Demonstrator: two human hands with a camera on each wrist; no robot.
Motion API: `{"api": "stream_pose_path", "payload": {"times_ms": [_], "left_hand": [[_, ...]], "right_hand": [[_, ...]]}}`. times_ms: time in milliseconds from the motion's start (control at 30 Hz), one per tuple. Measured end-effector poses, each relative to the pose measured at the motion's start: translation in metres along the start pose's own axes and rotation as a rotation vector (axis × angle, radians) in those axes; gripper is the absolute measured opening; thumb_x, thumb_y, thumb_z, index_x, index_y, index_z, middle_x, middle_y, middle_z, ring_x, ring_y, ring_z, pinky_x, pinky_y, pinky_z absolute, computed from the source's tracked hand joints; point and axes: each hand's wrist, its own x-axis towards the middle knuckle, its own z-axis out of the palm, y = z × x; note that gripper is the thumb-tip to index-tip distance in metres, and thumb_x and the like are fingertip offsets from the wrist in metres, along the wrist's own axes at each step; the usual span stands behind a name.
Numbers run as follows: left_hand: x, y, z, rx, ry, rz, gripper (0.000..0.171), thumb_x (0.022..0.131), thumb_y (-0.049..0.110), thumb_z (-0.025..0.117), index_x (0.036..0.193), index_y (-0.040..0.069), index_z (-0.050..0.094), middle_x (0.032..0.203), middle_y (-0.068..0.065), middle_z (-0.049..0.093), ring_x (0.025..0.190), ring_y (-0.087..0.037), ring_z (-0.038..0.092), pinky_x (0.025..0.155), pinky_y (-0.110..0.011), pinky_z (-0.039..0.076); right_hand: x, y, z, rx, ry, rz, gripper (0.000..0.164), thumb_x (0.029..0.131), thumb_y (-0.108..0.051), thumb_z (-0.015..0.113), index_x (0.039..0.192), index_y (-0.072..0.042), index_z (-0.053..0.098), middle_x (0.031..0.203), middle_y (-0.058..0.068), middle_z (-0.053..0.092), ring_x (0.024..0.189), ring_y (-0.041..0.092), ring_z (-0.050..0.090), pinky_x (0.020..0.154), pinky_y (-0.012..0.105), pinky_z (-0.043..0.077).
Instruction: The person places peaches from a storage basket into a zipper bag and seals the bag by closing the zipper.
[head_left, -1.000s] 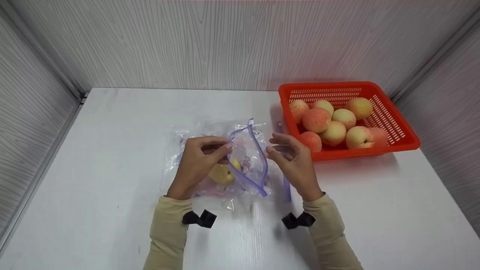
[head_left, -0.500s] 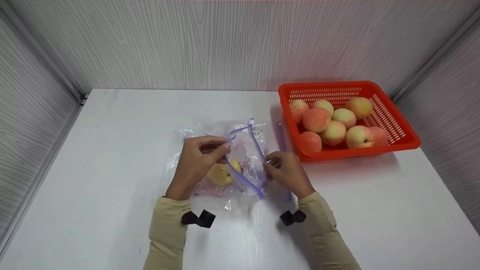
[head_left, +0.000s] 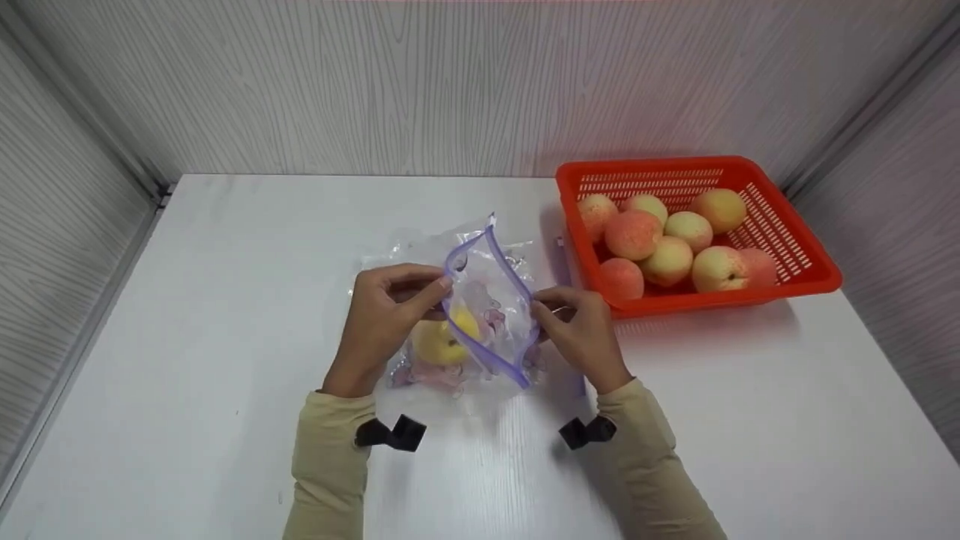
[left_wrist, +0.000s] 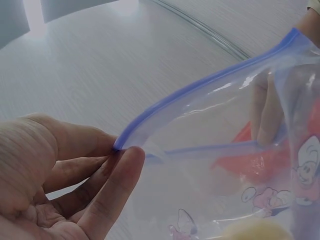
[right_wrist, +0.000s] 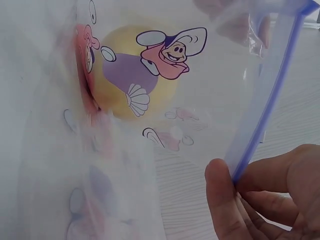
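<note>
A clear zip bag (head_left: 480, 289) with a purple rim and printed cartoon figures is held with its mouth spread apart. On its left edge, my left hand (head_left: 386, 319) pinches the rim between thumb and fingers, as the left wrist view also shows with the hand (left_wrist: 75, 175) at the blue-purple strip. Opposite, my right hand (head_left: 581, 330) pinches the other side of the rim. Inside the bag lies a yellow peach-like fruit (head_left: 435, 343), seen through the printed plastic in the right wrist view as a yellow round shape (right_wrist: 120, 55).
A red plastic basket (head_left: 720, 301) with several peaches (head_left: 634, 234) stands at the back right. Another purple zip strip (head_left: 562, 262) lies beside it, partly behind my right hand. Grey wood-grain panels (head_left: 375, 90) wall the white table (head_left: 187, 360).
My right hand came in to the bag's right rim and took hold of it. Since then both hands have lifted and spread the mouth wider, with the left hand shifting slightly left.
</note>
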Motion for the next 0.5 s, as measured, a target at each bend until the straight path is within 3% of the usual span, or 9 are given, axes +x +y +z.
{"api": "stream_pose_path", "payload": {"times_ms": [100,233,367,500], "left_hand": [[0.0,0.0,0.001,-0.007,0.002,-0.007,0.016,0.093,0.003,0.072,0.106,-0.006,0.074,0.098,-0.02,0.072,0.081,-0.035,0.072,0.072,-0.038,0.063],[0.0,0.0,0.003,-0.006,0.0,-0.012,0.017,0.093,0.002,0.071,0.106,-0.008,0.074,0.096,-0.017,0.072,0.082,-0.038,0.071,0.071,-0.038,0.063],[0.0,0.0,0.004,-0.003,-0.004,-0.032,0.017,0.093,0.003,0.071,0.107,-0.007,0.074,0.096,-0.017,0.073,0.079,-0.032,0.073,0.072,-0.038,0.063],[0.0,0.0,0.004,0.003,0.004,-0.036,0.017,0.093,0.003,0.071,0.107,-0.007,0.074,0.096,-0.017,0.072,0.08,-0.035,0.072,0.072,-0.036,0.063]], "right_hand": [[-0.001,-0.005,-0.003,-0.041,-0.003,-0.018,0.015,0.092,-0.003,0.073,0.106,0.003,0.076,0.092,0.014,0.073,0.072,0.032,0.072,0.067,0.028,0.062],[-0.008,-0.017,-0.013,-0.095,0.039,-0.117,0.017,0.093,-0.005,0.073,0.107,0.004,0.074,0.094,0.012,0.074,0.077,0.029,0.073,0.068,0.026,0.061],[-0.015,-0.032,-0.037,-0.134,0.116,-0.227,0.018,0.092,-0.008,0.075,0.108,0.001,0.075,0.098,0.008,0.074,0.083,0.02,0.072,0.074,0.025,0.061],[-0.003,-0.044,-0.069,-0.157,0.216,-0.302,0.018,0.093,-0.009,0.074,0.108,0.0,0.074,0.102,0.009,0.073,0.087,0.019,0.069,0.076,0.022,0.059]]}}
